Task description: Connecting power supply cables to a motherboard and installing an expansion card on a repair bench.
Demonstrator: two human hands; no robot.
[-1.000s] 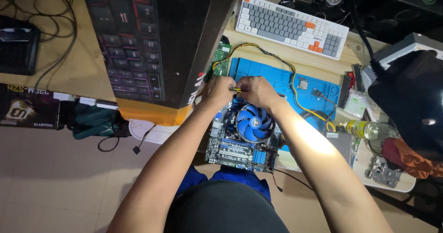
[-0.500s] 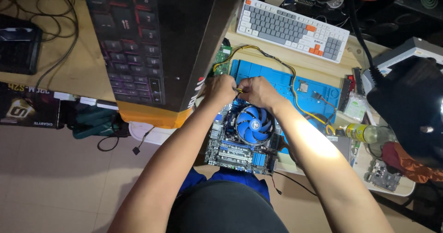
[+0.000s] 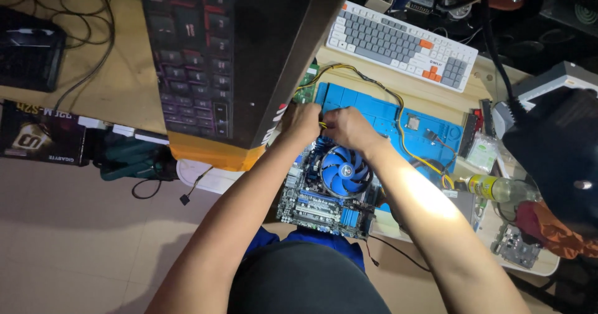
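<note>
Yellow-black cable [image 3: 323,125] between both hands' [image 3: 301,121] grips, above motherboard [image 3: 324,196].

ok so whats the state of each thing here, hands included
left hand: closed on the yellow cable's plug
right hand: pinching the same plug, hard to see
yellow cable: trails slack over the blue mat
motherboard: flat, bare
fan: mounted on the board
keyboard: flat, untouched
bottle: lying down

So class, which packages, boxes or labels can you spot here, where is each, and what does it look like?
Large keyboard box: top centre on the desk, long, black with an orange end.
Small carton: left edge, flat, dark with pale lettering.
Clear bag: right of the blue mat, small, greenish.
Both hands meet over the motherboard.
</note>
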